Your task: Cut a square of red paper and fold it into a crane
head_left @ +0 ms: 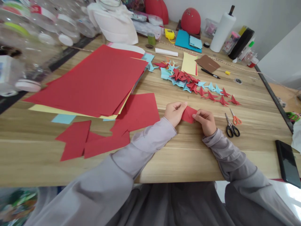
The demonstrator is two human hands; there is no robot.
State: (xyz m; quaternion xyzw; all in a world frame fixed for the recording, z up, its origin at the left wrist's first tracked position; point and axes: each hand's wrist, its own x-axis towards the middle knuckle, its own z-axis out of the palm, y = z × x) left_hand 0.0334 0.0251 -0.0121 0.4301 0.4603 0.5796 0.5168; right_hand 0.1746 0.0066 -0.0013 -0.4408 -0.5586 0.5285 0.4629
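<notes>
A small red paper square [188,114] sits between the two hands over the table [181,163]. The left hand [176,113] pinches its left side, and the right hand [206,121] pinches its right edge. From the square, pointy folded papers [193,87] run from eleven to past two o'clock — black scissors [230,126] lie between three and four, and big red sheets [94,81] near ten.

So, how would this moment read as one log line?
left hand: pinching small creased red paper | right hand: pinching its right side | nearby: black-handled metal scissors, orange-handled metal scissors
</notes>
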